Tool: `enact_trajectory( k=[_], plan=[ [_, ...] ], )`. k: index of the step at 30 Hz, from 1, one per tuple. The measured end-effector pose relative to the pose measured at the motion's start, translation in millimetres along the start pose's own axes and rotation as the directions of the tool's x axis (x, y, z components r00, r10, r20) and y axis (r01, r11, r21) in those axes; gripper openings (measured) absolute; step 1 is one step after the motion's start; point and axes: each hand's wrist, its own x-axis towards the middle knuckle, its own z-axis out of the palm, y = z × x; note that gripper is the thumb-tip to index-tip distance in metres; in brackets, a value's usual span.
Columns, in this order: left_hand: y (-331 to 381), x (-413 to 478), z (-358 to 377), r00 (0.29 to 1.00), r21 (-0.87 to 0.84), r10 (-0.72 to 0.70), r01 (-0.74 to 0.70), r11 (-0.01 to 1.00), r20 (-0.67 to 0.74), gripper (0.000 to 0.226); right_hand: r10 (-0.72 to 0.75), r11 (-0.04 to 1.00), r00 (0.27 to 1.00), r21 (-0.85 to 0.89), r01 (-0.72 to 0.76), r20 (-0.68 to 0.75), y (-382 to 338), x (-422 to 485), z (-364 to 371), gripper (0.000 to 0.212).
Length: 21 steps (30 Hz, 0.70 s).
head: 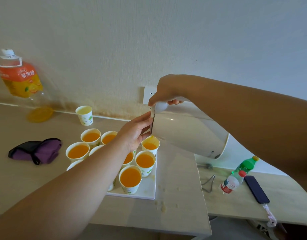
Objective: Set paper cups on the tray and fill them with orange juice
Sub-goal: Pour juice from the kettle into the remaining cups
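Head cam is showing someone tipping a white electric kettle (189,132), right hand (164,94) clenching round its handle. Orange juice is dribbling off the spout into the back-right paper cup (150,144) on the white tray (147,189). Left hand (137,132) is pressing fairly straight fingers against the kettle's lid, not gripping. The other cups (130,177) on the tray are sitting full.
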Motion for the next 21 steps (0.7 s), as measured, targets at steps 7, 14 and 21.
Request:
enact_trajectory(
  k=[7,14,21],
  plan=[
    [-0.1,1.2,-1.5,1.000,-0.003,0.002,-0.002,1.000,-0.009,0.029,-0.005,1.000,1.000,0.003,0.005,0.010,-1.8,1.8,-1.1,0.047],
    [0.9,1.2,-3.4,1.000,-0.014,0.013,-0.013,1.000,0.004,0.025,-0.007,1.000,0.999,-0.003,0.007,0.036,-5.7,3.9,-2.9,0.044],
    [4.9,0.6,-2.3,1.000,-0.019,0.024,-0.023,1.000,0.009,0.020,-0.020,0.999,0.998,0.030,0.019,0.051,-5.9,5.5,-5.7,0.042]
  ],
)
